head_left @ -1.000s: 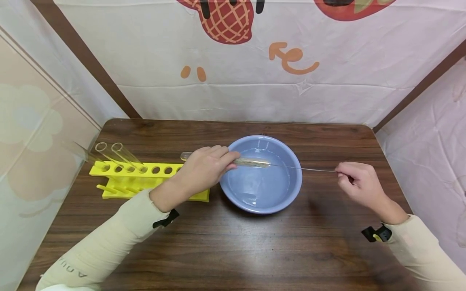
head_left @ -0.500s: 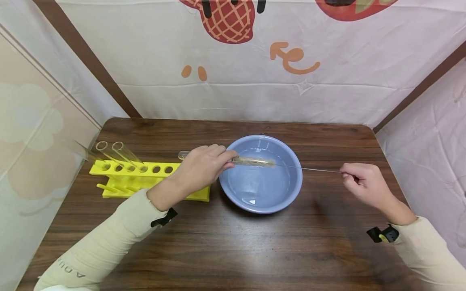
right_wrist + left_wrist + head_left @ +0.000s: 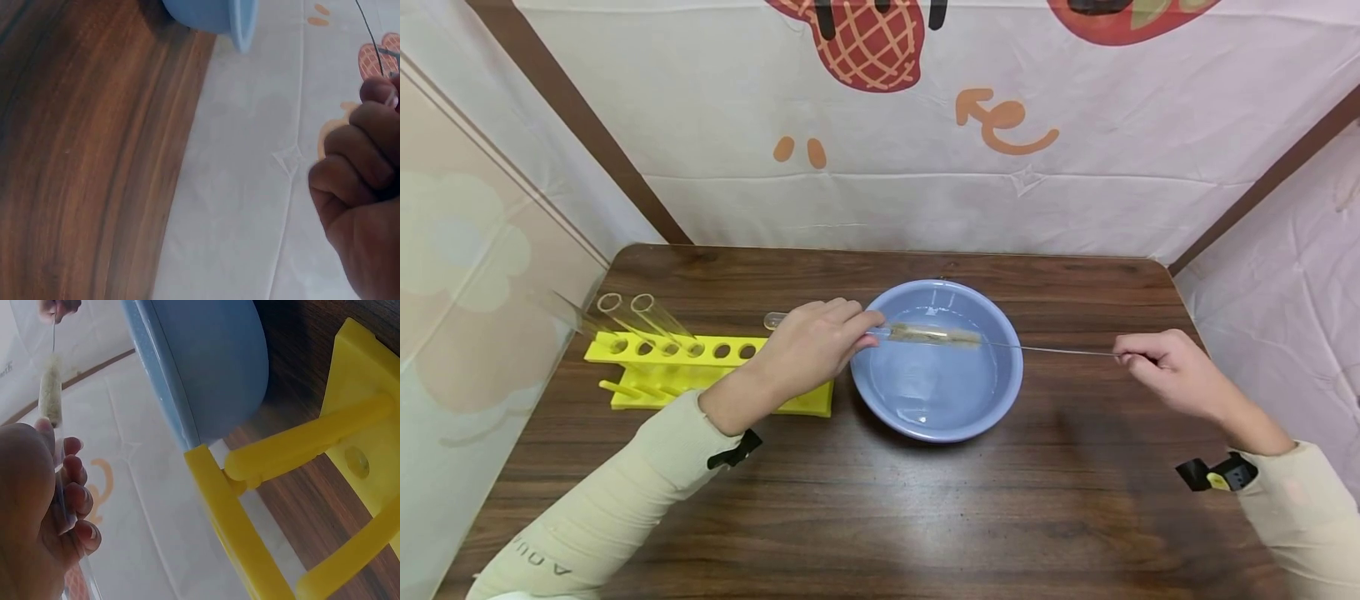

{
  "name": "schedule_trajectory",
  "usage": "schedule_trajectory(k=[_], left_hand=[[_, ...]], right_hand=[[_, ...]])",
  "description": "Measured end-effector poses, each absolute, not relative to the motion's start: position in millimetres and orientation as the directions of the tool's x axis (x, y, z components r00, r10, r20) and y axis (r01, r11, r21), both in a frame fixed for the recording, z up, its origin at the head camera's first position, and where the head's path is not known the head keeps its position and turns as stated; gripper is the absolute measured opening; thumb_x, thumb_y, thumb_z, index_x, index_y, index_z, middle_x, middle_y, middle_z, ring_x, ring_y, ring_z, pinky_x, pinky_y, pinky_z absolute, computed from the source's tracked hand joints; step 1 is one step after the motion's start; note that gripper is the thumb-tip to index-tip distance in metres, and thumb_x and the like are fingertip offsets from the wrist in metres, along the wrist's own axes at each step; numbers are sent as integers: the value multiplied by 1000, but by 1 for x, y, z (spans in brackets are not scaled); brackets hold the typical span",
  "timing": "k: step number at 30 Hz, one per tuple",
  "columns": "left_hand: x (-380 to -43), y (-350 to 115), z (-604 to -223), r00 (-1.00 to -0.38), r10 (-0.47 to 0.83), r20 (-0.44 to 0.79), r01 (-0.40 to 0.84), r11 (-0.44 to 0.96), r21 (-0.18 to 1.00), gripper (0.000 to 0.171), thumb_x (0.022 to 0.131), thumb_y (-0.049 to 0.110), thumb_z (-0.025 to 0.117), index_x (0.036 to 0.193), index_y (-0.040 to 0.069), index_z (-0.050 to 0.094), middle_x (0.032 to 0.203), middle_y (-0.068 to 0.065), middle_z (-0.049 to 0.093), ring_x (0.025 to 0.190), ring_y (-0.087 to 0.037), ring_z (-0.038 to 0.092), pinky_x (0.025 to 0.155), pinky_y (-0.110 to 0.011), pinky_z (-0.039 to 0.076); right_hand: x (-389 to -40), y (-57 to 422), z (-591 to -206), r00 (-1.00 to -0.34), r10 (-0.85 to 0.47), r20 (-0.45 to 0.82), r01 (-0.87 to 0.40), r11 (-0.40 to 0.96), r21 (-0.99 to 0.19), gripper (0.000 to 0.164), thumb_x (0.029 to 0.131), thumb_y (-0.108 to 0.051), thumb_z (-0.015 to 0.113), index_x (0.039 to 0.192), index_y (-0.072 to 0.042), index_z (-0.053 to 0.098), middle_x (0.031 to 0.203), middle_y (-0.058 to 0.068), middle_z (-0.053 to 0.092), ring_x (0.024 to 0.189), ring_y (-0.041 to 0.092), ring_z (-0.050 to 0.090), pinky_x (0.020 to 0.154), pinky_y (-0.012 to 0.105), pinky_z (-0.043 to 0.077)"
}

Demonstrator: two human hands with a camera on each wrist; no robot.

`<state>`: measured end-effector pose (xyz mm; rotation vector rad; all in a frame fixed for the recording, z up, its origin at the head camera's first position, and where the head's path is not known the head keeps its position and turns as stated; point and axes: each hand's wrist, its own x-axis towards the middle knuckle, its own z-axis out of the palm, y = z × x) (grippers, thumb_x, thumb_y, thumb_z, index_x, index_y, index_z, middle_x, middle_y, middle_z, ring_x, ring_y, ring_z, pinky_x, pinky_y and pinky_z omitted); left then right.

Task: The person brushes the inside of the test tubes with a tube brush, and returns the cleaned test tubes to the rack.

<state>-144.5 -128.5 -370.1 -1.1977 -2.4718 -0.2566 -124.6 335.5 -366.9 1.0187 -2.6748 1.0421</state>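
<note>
A: State the left hand (image 3: pixel 816 343).
B: Fingers curled round the tube (image 3: pixel 904 333), which lies nearly level, its closed end out behind the knuckles.
A: The right hand (image 3: pixel 1176 372)?
B: Fingertips pinch the brush (image 3: pixel 967 338) by its wire end. The brush head sits just ahead of the left fingertips, apparently part inside the tube; the mouth is indistinct.
A: Surroundings?
B: Basin (image 3: pixel 934 435) of water below the left fingertips; rack (image 3: pixel 722 377) behind them, under the wrist.

Clear test tube (image 3: pixel 921 334), sideways, mouth over blue basin (image 3: pixel 1013 379); pale brush (image 3: pixel 966 338) (thin wire stem), partly inside the tube
</note>
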Motion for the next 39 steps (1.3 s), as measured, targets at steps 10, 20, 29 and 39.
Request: schedule_trajectory(k=[10,20,29,39], left_hand=[[-144,-134,-370,-573,708,413,779,627,6,41,108,39,46,121,7,67,94,-6,69,80,-20,63,64,-31,54],[-146,-138,-371,-600,705,379,768,640,25,47,108,42,37,122,7,65,96,-6,69,81,-20,65,66,-32,56],[-145,-137,-370,-619,703,351,761,646,48,29,105,29,58,123,7,65,97,-5,69,81,-20,65,67,-33,56],[-147,-136,-370,-616,707,346,765,643,48,29,104,28,59,123,6,65,99,-6,70,84,-21,66,69,-34,57]], right_hand=[[-127,353,-367,-799,-563,209,-525,486,-699,45,85,24,43,75,-18,53,68,-3,38,59,11,36,53,25,30],[-127,354,-373,-735,-499,459,-671,634,-386,30,81,12,55,85,-16,64,69,-16,48,55,-8,35,54,14,30],[-131,353,-381,-533,-521,667,-700,714,-2,34,96,-19,41,81,-5,68,61,-3,53,49,5,38,44,29,35],[-131,343,-380,-265,-552,791,-720,659,219,29,99,-9,45,74,1,55,53,4,36,42,20,27,35,37,20]])
